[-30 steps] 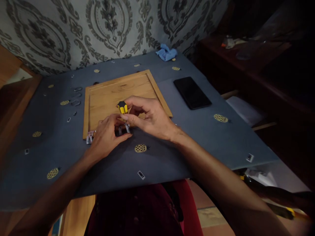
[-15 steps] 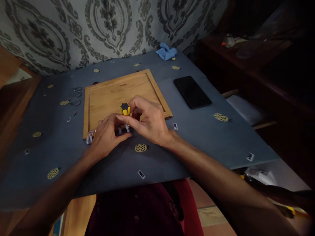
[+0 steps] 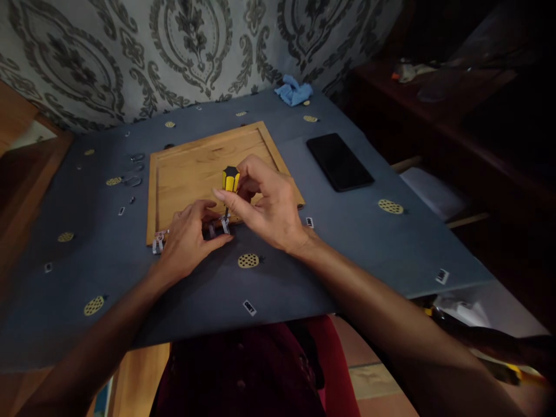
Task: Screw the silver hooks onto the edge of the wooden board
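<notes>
Metal fitting [image 3: 225, 226] sits at the wooden panel [image 3: 186, 179]'s near edge, its fastening seemingly unfinished; your right hand [image 3: 269, 207] pinches the screwdriver [image 3: 230, 180]; your left hand [image 3: 185, 234] half-curls there, hold unclear.

Yellow-and-black screwdriver [image 3: 230, 182], nearly upright, tip at silvery bracket [image 3: 225, 226] along near edge of flat wooden panel [image 3: 191, 178]

Left forearm [image 3: 108, 315] and right forearm [image 3: 369, 301] extended forward, converging. Left hand [image 3: 186, 237] back up, fingers [image 3: 205, 205] bent, thumb stretched rightward. Right hand [image 3: 275, 214] just beside, slightly higher, thumb and fingers in pinch.
</notes>
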{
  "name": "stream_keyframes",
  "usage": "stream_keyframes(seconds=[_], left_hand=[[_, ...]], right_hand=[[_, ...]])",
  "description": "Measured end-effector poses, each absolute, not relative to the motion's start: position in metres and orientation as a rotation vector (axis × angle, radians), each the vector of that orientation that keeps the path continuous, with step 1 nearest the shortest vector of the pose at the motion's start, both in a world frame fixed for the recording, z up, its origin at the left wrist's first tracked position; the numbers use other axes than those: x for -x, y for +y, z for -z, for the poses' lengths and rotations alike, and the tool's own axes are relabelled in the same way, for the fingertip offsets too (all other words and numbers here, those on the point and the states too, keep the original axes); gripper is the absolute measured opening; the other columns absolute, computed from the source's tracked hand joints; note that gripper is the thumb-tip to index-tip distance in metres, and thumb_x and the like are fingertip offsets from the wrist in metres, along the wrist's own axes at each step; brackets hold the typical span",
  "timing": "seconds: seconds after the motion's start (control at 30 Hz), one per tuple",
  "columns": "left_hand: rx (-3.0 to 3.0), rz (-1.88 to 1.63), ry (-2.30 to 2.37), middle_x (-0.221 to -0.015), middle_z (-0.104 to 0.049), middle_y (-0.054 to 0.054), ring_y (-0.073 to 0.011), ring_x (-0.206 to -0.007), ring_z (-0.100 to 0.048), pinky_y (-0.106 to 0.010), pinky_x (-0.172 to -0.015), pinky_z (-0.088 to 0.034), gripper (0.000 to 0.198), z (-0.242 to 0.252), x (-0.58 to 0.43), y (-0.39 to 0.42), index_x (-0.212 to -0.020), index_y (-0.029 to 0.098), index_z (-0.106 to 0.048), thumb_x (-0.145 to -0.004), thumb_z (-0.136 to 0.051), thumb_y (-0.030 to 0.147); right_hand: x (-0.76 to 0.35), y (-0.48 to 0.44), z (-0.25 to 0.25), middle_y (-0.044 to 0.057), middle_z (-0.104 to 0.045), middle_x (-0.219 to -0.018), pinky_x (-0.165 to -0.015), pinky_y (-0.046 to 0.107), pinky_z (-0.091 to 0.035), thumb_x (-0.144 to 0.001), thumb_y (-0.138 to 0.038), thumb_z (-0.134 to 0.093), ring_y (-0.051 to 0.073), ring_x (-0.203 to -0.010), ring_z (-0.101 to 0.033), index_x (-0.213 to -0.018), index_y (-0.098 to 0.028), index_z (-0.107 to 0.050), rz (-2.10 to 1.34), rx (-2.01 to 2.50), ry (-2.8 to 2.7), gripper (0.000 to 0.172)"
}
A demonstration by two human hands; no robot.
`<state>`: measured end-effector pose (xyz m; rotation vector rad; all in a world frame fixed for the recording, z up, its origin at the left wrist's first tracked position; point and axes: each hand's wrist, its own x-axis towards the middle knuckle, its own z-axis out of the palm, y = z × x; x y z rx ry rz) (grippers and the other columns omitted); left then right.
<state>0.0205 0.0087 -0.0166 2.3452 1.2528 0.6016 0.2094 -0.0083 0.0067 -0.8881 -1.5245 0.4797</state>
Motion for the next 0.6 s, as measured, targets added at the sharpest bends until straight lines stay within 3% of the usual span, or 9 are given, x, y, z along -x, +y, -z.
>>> stream_keyframes(seconds=[0.33, 0.6], left_hand=[[-2.359, -0.574, 1.276, -0.113, -0.073, -0.007, -0.0285, -0.109, -0.069, -0.047, -0.093, -0.052, 0.053, 0.0150, -0.0205, 0.0082, -0.121, 0.023, -0.051, -0.079, -0.083, 0.027], [-2.355, -0.575, 1.296, -0.110, -0.073, -0.005, -0.0287, -0.105, -0.070, -0.048, -0.091, -0.052, 0.053, 0.0126, -0.0227, 0.0075, -0.119, 0.023, -0.052, -0.077, -0.083, 0.026]], right_hand=[[-0.2091, -0.0074, -0.0037, -0.005, -0.045, -0.074, -0.057, 0.024, -0.039, -0.095, -0.033, -0.063, 0.009, -0.062, -0.046, -0.081, -0.023, -0.043, -0.488, 0.880, -1.575, 0.027], [-0.2084, -0.0071, -0.0038, -0.004, -0.045, -0.074, -0.058, 0.024, -0.041, -0.097, -0.043, -0.062, 0.010, -0.064, -0.047, -0.079, -0.023, -0.043, -0.479, 0.884, -1.584, 0.033]])
